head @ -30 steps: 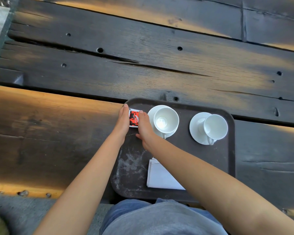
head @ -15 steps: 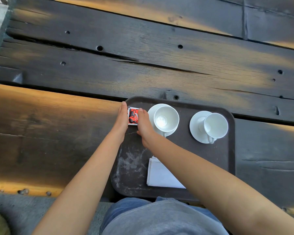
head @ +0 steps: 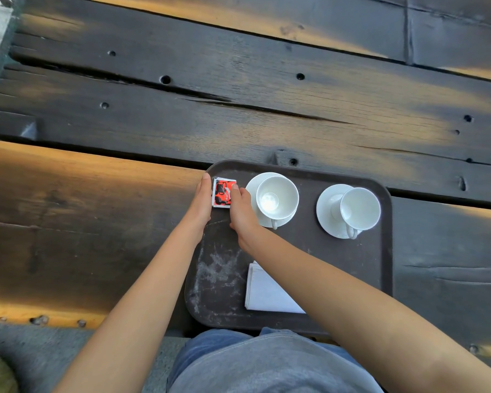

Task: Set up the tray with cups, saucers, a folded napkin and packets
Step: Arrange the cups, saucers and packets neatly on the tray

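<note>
On the wooden table [head: 238, 109] sits a brown tray [head: 309, 251]. In its far left corner lies a red packet [head: 221, 192]. The left hand [head: 202, 198] lays straight fingers against the packet's left edge. The right hand [head: 241, 207] touches its right edge; whether it pinches, I cannot tell. Just right stands a cup [head: 277, 197] on a saucer [head: 253, 188], then a second cup [head: 360, 208] on a second saucer [head: 328, 205]. A folded napkin [head: 264, 293] lies near.

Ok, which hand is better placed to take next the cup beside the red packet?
Right, probably. The right hand lies between the red packet and that cup, close to its saucer. The left hand is at the packet's other side, by the tray rim, so it would cross over.
</note>
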